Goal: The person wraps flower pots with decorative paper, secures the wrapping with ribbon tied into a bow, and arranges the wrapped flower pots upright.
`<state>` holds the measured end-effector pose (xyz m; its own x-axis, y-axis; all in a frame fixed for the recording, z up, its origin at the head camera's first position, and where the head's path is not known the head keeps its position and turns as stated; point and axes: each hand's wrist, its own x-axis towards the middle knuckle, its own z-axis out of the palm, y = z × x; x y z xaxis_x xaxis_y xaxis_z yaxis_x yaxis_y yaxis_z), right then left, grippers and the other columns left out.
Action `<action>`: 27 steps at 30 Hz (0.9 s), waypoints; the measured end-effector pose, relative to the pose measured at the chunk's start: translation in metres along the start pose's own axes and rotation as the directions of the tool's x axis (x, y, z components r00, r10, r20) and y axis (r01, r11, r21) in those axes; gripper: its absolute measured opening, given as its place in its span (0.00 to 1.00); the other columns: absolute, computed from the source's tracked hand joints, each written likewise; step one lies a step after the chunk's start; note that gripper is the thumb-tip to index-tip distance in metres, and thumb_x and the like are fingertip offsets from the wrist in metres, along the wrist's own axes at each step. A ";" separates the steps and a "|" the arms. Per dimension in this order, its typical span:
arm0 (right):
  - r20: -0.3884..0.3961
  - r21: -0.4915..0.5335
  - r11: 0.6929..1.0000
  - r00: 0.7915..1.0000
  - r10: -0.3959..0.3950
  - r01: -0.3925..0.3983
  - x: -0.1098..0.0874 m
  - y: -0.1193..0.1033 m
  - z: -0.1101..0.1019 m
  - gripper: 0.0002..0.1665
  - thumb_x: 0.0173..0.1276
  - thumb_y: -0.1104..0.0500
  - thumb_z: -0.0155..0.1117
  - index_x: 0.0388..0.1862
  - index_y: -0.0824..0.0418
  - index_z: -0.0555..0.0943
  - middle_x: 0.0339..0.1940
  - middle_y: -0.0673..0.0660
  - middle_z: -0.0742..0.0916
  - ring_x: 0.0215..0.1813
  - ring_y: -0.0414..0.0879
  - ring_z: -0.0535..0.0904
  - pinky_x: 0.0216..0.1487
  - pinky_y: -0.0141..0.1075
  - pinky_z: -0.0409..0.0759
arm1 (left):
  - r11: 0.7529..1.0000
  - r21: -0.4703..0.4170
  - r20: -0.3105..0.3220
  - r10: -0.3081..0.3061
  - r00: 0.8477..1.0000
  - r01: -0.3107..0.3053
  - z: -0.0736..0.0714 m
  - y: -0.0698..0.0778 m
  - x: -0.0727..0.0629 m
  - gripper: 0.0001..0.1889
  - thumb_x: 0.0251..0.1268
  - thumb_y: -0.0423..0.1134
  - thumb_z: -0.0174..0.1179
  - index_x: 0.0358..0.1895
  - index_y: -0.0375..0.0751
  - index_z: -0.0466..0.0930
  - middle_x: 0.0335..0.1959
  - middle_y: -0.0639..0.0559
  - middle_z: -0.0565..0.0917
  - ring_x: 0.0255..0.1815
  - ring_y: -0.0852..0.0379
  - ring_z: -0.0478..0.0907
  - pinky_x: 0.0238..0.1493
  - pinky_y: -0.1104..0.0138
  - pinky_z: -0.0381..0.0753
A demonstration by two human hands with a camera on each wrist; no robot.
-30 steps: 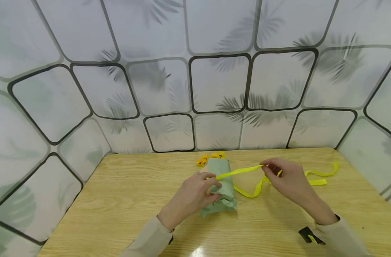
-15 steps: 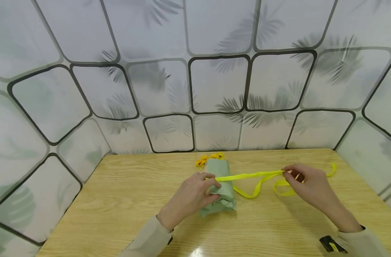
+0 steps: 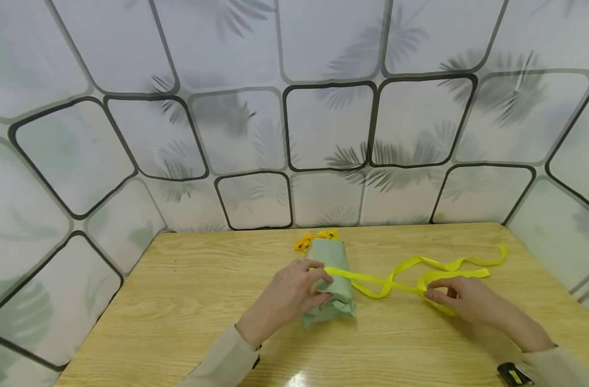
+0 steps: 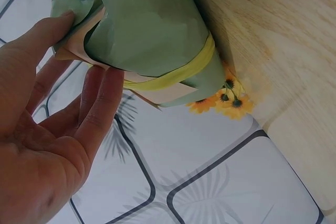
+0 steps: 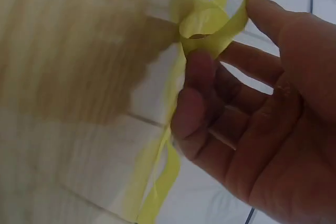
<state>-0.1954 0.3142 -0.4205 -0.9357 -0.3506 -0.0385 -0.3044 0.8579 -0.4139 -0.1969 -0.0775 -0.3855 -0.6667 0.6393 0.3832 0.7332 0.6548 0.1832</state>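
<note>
A package wrapped in pale green paper [image 3: 328,251] lies mid-table, crumpled at its near end. Yellow ribbon [image 3: 367,277] crosses its top and runs right. My left hand [image 3: 289,293] holds the package from its left side. In the left wrist view, the thumb touches crumpled green paper [image 4: 152,19] and fingertips press where the ribbon [image 4: 178,74] meets beige inner paper [image 4: 181,92]. My right hand [image 3: 478,306], low over the table, has the ribbon at thumb and fingers. The right wrist view shows that ribbon [image 5: 223,38] looping at the fingertips.
Orange-yellow flowers [image 3: 307,242] stick out at the package's far end. More loose ribbon [image 3: 420,260] curls across the wooden table [image 3: 202,279] on the right. A patterned wall covering [image 3: 330,129] stands behind and on both sides.
My right hand has drawn the ribbon rightward, then lowered toward the table and the near side; the ribbon now slopes down from the package. My left hand has stayed in place.
</note>
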 end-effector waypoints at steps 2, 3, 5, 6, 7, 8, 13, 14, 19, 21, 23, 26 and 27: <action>0.021 0.000 1.000 1.000 -0.012 0.012 -0.001 0.007 0.003 0.27 0.75 0.46 0.64 0.58 0.67 0.84 0.18 0.43 0.77 0.19 0.32 0.64 0.23 0.29 0.65 | 1.000 0.002 0.000 0.004 1.000 -0.004 0.000 0.000 0.000 0.11 0.63 0.48 0.73 0.45 0.52 0.89 0.55 0.49 0.86 0.52 0.52 0.84 0.50 0.62 0.86; 0.019 0.000 1.000 1.000 -0.016 0.016 -0.002 0.009 0.004 0.27 0.74 0.46 0.65 0.57 0.67 0.85 0.17 0.42 0.75 0.19 0.32 0.63 0.22 0.29 0.64 | 1.000 0.004 0.000 0.005 1.000 -0.005 0.001 0.000 0.000 0.11 0.63 0.48 0.73 0.45 0.52 0.89 0.55 0.49 0.86 0.52 0.52 0.84 0.50 0.62 0.86; 0.009 -0.004 1.000 1.000 -0.024 0.024 -0.004 0.014 0.004 0.25 0.72 0.47 0.67 0.56 0.66 0.86 0.16 0.42 0.74 0.19 0.32 0.62 0.22 0.29 0.63 | 1.000 0.004 0.001 0.005 1.000 -0.005 0.000 0.000 0.000 0.11 0.63 0.49 0.73 0.46 0.52 0.89 0.55 0.50 0.86 0.52 0.52 0.84 0.50 0.62 0.86; -0.001 -0.007 1.000 1.000 -0.027 0.027 -0.004 0.016 0.004 0.24 0.72 0.47 0.67 0.55 0.65 0.86 0.15 0.42 0.73 0.18 0.32 0.61 0.22 0.28 0.63 | 1.000 0.006 0.001 0.004 1.000 -0.005 0.000 0.000 0.000 0.11 0.63 0.49 0.73 0.46 0.52 0.89 0.55 0.50 0.86 0.52 0.52 0.84 0.50 0.61 0.86; -0.005 -0.010 1.000 1.000 -0.027 0.027 -0.005 0.017 0.003 0.24 0.72 0.47 0.67 0.55 0.65 0.87 0.14 0.42 0.73 0.18 0.32 0.60 0.22 0.28 0.62 | 1.000 0.005 0.002 0.004 1.000 -0.004 0.000 0.000 0.000 0.11 0.63 0.49 0.72 0.46 0.52 0.89 0.55 0.50 0.86 0.52 0.52 0.84 0.51 0.61 0.86; -0.008 -0.017 1.000 1.000 -0.020 0.020 -0.006 0.018 0.002 0.24 0.72 0.47 0.67 0.55 0.64 0.87 0.14 0.42 0.73 0.18 0.32 0.60 0.22 0.28 0.62 | 1.000 0.007 0.002 0.004 1.000 -0.004 0.000 0.000 0.000 0.11 0.63 0.49 0.72 0.46 0.52 0.88 0.55 0.50 0.86 0.53 0.52 0.84 0.51 0.61 0.86; -0.021 -0.051 0.999 1.000 0.007 -0.008 -0.008 0.021 0.000 0.31 0.71 0.46 0.68 0.60 0.70 0.82 0.15 0.43 0.75 0.17 0.33 0.63 0.21 0.29 0.65 | 1.000 0.013 0.002 0.001 1.000 -0.001 -0.001 0.000 0.000 0.12 0.63 0.49 0.72 0.46 0.52 0.89 0.56 0.49 0.86 0.54 0.52 0.84 0.52 0.60 0.86; -0.025 -0.056 0.998 1.000 0.011 -0.012 -0.008 0.021 0.000 0.33 0.70 0.45 0.69 0.62 0.70 0.80 0.15 0.43 0.75 0.17 0.33 0.64 0.22 0.29 0.65 | 1.000 0.014 0.002 0.000 1.000 0.000 -0.001 -0.001 0.000 0.12 0.63 0.49 0.72 0.46 0.52 0.89 0.56 0.49 0.86 0.54 0.52 0.84 0.53 0.60 0.86; -0.018 -0.063 0.998 0.999 -0.031 0.030 -0.007 0.022 0.004 0.35 0.72 0.46 0.67 0.69 0.66 0.77 0.12 0.40 0.69 0.15 0.31 0.56 0.20 0.27 0.62 | 1.000 0.000 -0.006 -0.001 1.000 0.001 -0.001 -0.001 0.000 0.11 0.63 0.49 0.72 0.46 0.52 0.88 0.56 0.49 0.86 0.53 0.52 0.84 0.52 0.60 0.86; -0.006 -0.061 0.997 0.999 -0.049 0.049 -0.008 0.023 0.005 0.32 0.74 0.47 0.65 0.68 0.65 0.78 0.11 0.40 0.65 0.16 0.31 0.53 0.20 0.26 0.59 | 1.000 -0.003 -0.009 0.002 1.000 -0.002 -0.001 -0.001 0.000 0.11 0.63 0.49 0.72 0.46 0.52 0.88 0.55 0.49 0.86 0.53 0.52 0.84 0.52 0.60 0.86; 0.002 -0.070 0.997 0.999 -0.032 0.032 -0.009 0.022 0.006 0.31 0.75 0.46 0.63 0.67 0.65 0.80 0.11 0.40 0.64 0.17 0.32 0.52 0.20 0.27 0.58 | 1.000 -0.001 -0.009 0.000 1.000 0.000 -0.001 -0.001 0.000 0.11 0.63 0.49 0.72 0.46 0.52 0.88 0.55 0.50 0.86 0.53 0.52 0.84 0.52 0.60 0.86; 0.016 -0.066 0.997 0.999 0.036 -0.035 -0.010 0.021 0.002 0.32 0.76 0.43 0.61 0.66 0.66 0.80 0.12 0.42 0.66 0.17 0.33 0.55 0.21 0.28 0.59 | 1.000 0.001 -0.005 -0.004 1.000 0.004 -0.001 -0.001 0.000 0.11 0.63 0.50 0.72 0.46 0.53 0.88 0.55 0.50 0.86 0.54 0.52 0.84 0.52 0.60 0.86; 0.026 -0.066 0.996 0.998 0.063 -0.062 -0.011 0.021 -0.001 0.33 0.76 0.42 0.60 0.66 0.67 0.80 0.13 0.44 0.69 0.18 0.34 0.58 0.21 0.30 0.60 | 1.000 0.002 -0.004 -0.007 1.000 0.007 -0.001 0.000 0.000 0.11 0.63 0.50 0.72 0.46 0.53 0.88 0.55 0.50 0.86 0.54 0.51 0.84 0.52 0.60 0.86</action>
<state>-0.1919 0.3368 -0.4280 -0.9482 -0.3051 -0.0881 -0.2575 0.9009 -0.3494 -0.1969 -0.0783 -0.3853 -0.6711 0.6334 0.3852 0.7284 0.6601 0.1836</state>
